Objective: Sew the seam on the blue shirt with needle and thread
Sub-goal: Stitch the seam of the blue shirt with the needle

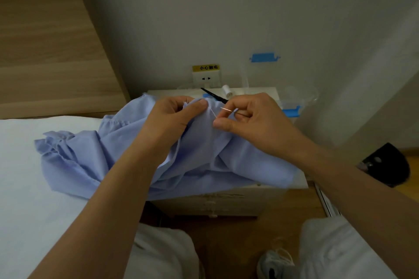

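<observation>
While the blue shirt [204, 154] lies draped over the top of a pale bedside cabinet [226, 201] and spills toward 8 o'clock onto the white bedsheet [34, 188], both hands work at its raised fold near the middle of the view. The left hand [174, 118] pinches that fold between thumb and curled fingers. Just beside it at 3 o'clock, the right hand [251, 115] pinches the needle [227, 109] between thumb and forefinger, its bare end pointing toward 9 o'clock. A pale thread [213, 112] runs from the needle to the cloth. At 12 o'clock from the hands, black scissors [214, 95] lie on the cabinet, their handles hidden behind the fold and the right hand's fingers, with a white spool [226, 90] just beside them. A wall socket [206, 78] under a yellow label [205, 67] sits above. A clear box with a blue latch [291, 111] is partly hidden behind the right hand. A wooden headboard [45, 52] fills 10 o'clock, and a white shoe [274, 263] rests at 5 o'clock.
</observation>
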Tool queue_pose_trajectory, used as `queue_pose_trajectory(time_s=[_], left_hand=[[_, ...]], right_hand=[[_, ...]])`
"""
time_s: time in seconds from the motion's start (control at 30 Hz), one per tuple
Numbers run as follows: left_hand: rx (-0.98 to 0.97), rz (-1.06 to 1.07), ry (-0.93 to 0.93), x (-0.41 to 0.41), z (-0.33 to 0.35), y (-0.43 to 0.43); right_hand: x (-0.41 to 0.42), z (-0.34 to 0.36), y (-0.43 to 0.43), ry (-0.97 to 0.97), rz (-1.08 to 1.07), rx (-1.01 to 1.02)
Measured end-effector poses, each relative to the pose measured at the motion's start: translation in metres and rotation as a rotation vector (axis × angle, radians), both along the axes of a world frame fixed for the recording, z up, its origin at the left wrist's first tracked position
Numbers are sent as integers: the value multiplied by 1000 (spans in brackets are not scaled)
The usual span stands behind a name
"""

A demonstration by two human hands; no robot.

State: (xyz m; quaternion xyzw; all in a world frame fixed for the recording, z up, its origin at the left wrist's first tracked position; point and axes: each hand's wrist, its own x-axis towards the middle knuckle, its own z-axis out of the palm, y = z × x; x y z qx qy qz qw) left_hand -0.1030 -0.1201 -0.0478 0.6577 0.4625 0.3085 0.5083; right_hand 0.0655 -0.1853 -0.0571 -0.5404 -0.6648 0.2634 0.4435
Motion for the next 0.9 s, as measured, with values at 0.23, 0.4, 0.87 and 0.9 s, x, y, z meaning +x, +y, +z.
queue_pose_trajectory(time_s=[0.23, 0.4, 0.87, 0.9], left_hand=[[7, 11, -27, 0, 0, 0], [18, -90, -53, 0, 4, -2], [31, -187, -104, -2, 6, -1], [33, -190, -103, -2, 7, -2]], right_hand=[[2, 2, 1, 76, -39, -45], [9, -4, 9, 280, -125, -306], [6, -1, 7, 357, 137, -382], [5, -2, 8, 365, 129, -381]])
